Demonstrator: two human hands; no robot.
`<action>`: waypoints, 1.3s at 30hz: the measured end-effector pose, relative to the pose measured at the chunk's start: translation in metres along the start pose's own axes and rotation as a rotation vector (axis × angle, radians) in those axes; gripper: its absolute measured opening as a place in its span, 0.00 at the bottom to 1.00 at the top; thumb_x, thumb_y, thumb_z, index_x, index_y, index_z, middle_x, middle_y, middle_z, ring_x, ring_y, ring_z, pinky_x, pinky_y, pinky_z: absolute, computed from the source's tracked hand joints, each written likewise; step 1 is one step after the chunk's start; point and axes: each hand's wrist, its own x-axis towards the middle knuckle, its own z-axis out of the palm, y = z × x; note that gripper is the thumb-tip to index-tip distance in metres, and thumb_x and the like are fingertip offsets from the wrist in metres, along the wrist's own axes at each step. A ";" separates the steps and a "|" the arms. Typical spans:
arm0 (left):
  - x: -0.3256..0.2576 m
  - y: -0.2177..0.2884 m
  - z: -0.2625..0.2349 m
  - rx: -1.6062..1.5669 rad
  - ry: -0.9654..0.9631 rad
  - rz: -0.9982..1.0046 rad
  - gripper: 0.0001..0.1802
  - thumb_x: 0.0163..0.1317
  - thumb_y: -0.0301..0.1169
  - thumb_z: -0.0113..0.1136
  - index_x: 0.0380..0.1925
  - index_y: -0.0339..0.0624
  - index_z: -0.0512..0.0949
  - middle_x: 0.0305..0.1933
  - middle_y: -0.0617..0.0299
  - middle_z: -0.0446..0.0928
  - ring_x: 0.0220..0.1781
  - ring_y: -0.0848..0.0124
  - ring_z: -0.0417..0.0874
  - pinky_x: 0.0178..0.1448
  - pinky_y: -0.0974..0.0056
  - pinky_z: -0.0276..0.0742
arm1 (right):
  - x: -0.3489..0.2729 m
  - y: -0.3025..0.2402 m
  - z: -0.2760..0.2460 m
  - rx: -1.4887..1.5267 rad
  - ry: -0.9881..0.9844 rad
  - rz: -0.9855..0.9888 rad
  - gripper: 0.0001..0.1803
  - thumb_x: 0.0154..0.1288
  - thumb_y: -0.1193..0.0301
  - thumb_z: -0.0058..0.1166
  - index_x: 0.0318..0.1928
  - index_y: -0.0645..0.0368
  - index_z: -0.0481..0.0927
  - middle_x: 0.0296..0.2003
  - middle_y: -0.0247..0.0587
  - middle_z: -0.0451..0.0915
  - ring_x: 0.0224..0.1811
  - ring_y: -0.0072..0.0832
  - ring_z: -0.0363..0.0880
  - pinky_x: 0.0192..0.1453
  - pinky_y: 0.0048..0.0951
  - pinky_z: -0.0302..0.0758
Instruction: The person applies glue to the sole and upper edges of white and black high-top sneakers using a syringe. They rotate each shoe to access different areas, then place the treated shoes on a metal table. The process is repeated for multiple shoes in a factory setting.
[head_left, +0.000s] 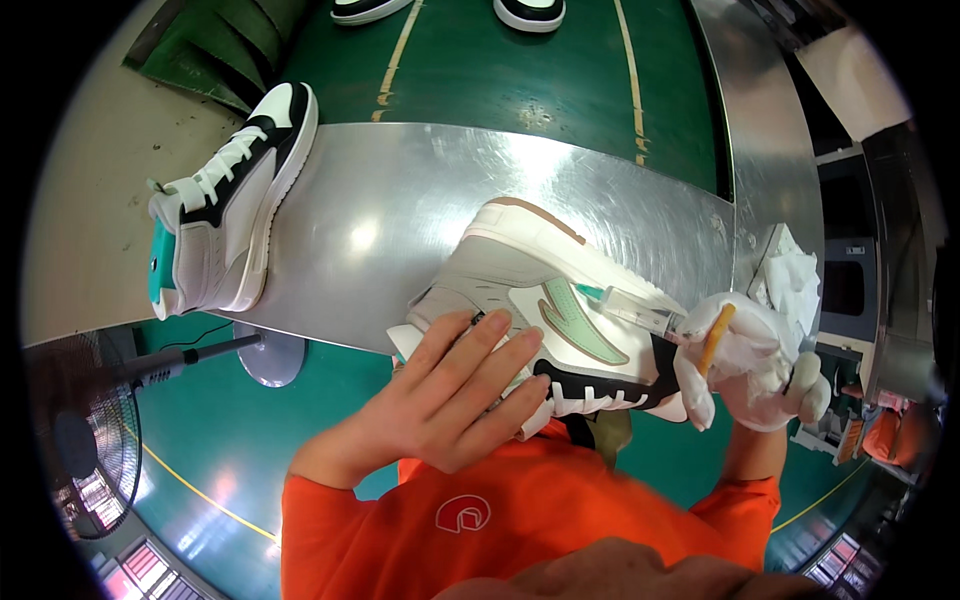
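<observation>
My left hand (455,395) lies flat, fingers spread, pinning the shoe (560,310) at desk (400,200) centre; gloved right hand (750,365), at three o'clock, grips the syringe (640,312). A slip could smear the upper.

An orange short-sleeved shirt (520,520) is worn; a white emblem (463,514), rounded and outlined, is seen on the chest just below the left hand (450,400). Sleeves are cut off above the elbow, with hems visible at both arms. The left hand is left bare, no glove or ring noted. The right hand (750,370), well to the right of the emblem, is covered by a white fabric glove, loose and creased at the fingers (700,400).
</observation>
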 end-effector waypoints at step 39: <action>0.010 0.001 0.004 -0.056 0.013 -0.027 0.16 0.53 0.30 0.62 0.43 0.41 0.78 0.58 0.49 0.74 0.61 0.51 0.71 0.53 0.47 0.74 | -0.026 -0.059 0.001 -0.231 0.080 0.242 0.64 0.44 0.24 0.51 0.50 0.85 0.69 0.28 0.52 0.78 0.17 0.25 0.74 0.18 0.18 0.68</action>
